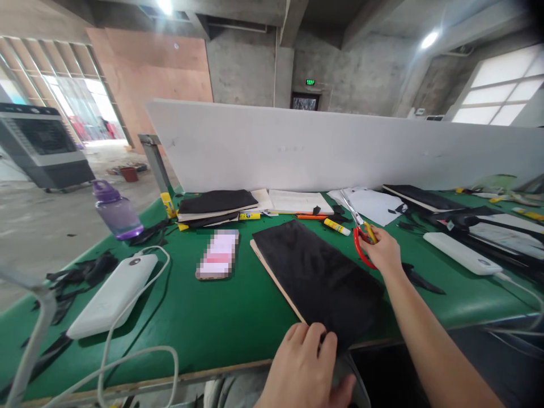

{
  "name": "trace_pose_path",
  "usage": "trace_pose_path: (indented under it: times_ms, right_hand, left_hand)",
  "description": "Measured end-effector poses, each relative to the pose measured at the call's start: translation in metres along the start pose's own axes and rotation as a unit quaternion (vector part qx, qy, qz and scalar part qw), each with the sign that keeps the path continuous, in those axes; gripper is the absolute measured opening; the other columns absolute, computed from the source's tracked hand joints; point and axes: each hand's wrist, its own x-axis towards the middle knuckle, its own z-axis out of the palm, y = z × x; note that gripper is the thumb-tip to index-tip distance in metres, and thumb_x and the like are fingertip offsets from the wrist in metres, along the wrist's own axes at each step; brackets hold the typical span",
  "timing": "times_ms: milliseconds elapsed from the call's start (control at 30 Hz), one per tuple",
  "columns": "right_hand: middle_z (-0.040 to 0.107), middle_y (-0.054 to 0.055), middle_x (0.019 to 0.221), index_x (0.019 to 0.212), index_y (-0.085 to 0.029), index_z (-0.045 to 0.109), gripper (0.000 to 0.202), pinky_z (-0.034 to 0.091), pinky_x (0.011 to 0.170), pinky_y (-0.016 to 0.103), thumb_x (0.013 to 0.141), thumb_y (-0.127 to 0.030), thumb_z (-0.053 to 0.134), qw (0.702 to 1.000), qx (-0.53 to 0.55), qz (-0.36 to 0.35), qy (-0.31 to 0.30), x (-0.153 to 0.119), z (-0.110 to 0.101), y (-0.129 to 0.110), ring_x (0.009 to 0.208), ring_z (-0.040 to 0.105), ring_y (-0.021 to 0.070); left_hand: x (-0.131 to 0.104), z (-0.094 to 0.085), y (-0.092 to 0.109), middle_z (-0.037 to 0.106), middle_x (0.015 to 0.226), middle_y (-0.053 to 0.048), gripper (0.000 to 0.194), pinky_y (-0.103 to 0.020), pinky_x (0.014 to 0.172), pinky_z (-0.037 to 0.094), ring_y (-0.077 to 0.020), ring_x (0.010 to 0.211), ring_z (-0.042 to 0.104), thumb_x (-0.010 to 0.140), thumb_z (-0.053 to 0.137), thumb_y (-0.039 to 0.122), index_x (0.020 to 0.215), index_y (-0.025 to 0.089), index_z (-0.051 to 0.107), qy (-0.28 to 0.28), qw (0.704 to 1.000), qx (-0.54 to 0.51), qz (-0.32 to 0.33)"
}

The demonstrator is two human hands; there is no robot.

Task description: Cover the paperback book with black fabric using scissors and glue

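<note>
A book with a black cloth-like cover [317, 272] lies slanted on the green table in front of me, its pale page edge showing on the left. My left hand [308, 360] is closed at the book's near corner, fingers curled over the edge and the thumb apart. Beyond the book's right side, my right hand [385, 249] grips a pair of scissors [361, 249] by red handles, blades pointing away and slightly apart. A yellow part shows beside the fingers; whether it belongs to the scissors is unclear. A glue stick [337, 227] lies just left of the scissors.
A phone [217, 255] and a white power bank [114, 294] with a cable lie left, near a purple bottle [117, 209]. Black-covered books [216, 201], papers [374, 205] and black scraps line the back by a white partition [297, 147]. Another power bank [461, 253] lies right.
</note>
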Motion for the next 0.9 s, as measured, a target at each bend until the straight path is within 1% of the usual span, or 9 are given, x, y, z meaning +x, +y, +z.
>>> trace_pose_path:
  times_ms: [67, 167, 233, 333, 400, 467, 600, 733, 900]
  right_hand:
    - [0.07, 0.007, 0.097, 0.104, -0.019, 0.064, 0.044, 0.046, 0.072, 0.032, 0.066, -0.041, 0.066, 1.0, -0.005, 0.001, 0.002, 0.001, 0.0, 0.001, 0.087, 0.065, 0.0251]
    - [0.07, 0.008, 0.096, 0.105, -0.018, 0.063, 0.046, 0.047, 0.073, 0.033, 0.066, -0.043, 0.066, 1.0, -0.014, 0.008, 0.013, 0.003, 0.001, 0.005, 0.087, 0.065, 0.0259]
    - [0.07, 0.008, 0.096, 0.105, -0.018, 0.063, 0.047, 0.047, 0.075, 0.034, 0.066, -0.043, 0.066, 0.999, -0.014, 0.016, 0.024, 0.004, 0.001, 0.007, 0.088, 0.065, 0.0266]
    - [0.07, 0.007, 0.096, 0.104, -0.019, 0.062, 0.045, 0.046, 0.076, 0.034, 0.066, -0.042, 0.066, 0.999, 0.002, 0.025, 0.041, 0.005, 0.001, 0.007, 0.087, 0.065, 0.026]
    - [0.07, 0.006, 0.095, 0.101, -0.02, 0.062, 0.041, 0.046, 0.076, 0.033, 0.066, -0.041, 0.066, 0.998, 0.012, 0.026, 0.052, 0.004, -0.001, 0.006, 0.083, 0.065, 0.0245]
    - [0.07, 0.006, 0.093, 0.1, -0.02, 0.061, 0.039, 0.046, 0.073, 0.033, 0.067, -0.04, 0.065, 0.998, 0.017, 0.025, 0.058, 0.003, -0.002, 0.003, 0.079, 0.065, 0.0233]
    - [0.068, 0.007, 0.091, 0.107, -0.019, 0.056, 0.042, 0.045, 0.068, 0.032, 0.071, -0.041, 0.061, 0.998, 0.006, 0.036, 0.046, 0.001, -0.005, 0.0, 0.077, 0.064, 0.0231]
    - [0.067, 0.009, 0.09, 0.112, -0.017, 0.052, 0.044, 0.044, 0.065, 0.033, 0.074, -0.04, 0.056, 0.998, -0.004, 0.055, 0.035, -0.001, -0.004, 0.0, 0.078, 0.063, 0.0254]
    - [0.067, 0.007, 0.089, 0.11, -0.018, 0.052, 0.046, 0.045, 0.067, 0.032, 0.071, -0.042, 0.058, 0.994, 0.016, 0.061, 0.086, -0.005, -0.014, -0.009, 0.077, 0.063, 0.0242]
  left_hand:
    - [0.006, 0.002, 0.006, 0.066, 0.101, -0.008, 0.045, -0.036, 0.072, 0.058, -0.0239, 0.086, 0.063, 0.07, 0.068, 0.04, 0.107, 0.016, 0.056, -0.035, 0.998, -0.051, 0.003]
    - [0.019, -0.01, 0.005, 0.058, 0.125, -0.008, 0.056, -0.033, 0.079, 0.056, -0.0219, 0.097, 0.063, 0.075, 0.064, 0.033, 0.126, 0.02, 0.044, -0.099, 0.988, -0.12, 0.016]
    - [0.031, -0.025, -0.008, 0.055, 0.127, -0.006, 0.052, -0.03, 0.075, 0.056, -0.0162, 0.089, 0.065, 0.079, 0.056, 0.024, 0.128, 0.025, 0.04, -0.115, 0.981, -0.153, -0.036]
    - [0.05, -0.043, -0.052, 0.059, 0.115, -0.006, 0.032, -0.034, 0.086, 0.052, -0.0142, 0.088, 0.063, 0.088, 0.042, 0.024, 0.119, 0.023, 0.045, -0.018, 0.98, -0.135, -0.145]
    - [0.06, -0.047, -0.09, 0.054, 0.122, -0.011, 0.036, -0.04, 0.094, 0.047, -0.02, 0.104, 0.059, 0.089, 0.041, 0.03, 0.123, 0.019, 0.042, 0.037, 0.975, -0.072, -0.209]
    - [0.067, -0.045, -0.126, 0.046, 0.132, -0.017, 0.048, -0.043, 0.099, 0.042, -0.0255, 0.12, 0.05, 0.088, 0.041, 0.036, 0.131, 0.015, 0.034, 0.025, 0.956, -0.019, -0.29]
    - [0.071, -0.031, -0.17, 0.043, 0.134, -0.022, 0.053, -0.045, 0.1, 0.04, -0.0309, 0.127, 0.044, 0.086, 0.042, 0.038, 0.13, 0.01, 0.037, -0.025, 0.944, -0.012, -0.329]
    - [0.07, -0.018, -0.181, 0.052, 0.128, -0.019, 0.054, -0.038, 0.098, 0.042, -0.0273, 0.122, 0.05, 0.084, 0.043, 0.041, 0.127, 0.009, 0.043, -0.072, 0.94, -0.013, -0.332]
    - [0.067, -0.013, -0.181, 0.058, 0.121, -0.016, 0.048, -0.035, 0.096, 0.042, -0.0244, 0.114, 0.056, 0.086, 0.038, 0.04, 0.122, 0.011, 0.05, -0.101, 0.941, 0.015, -0.321]
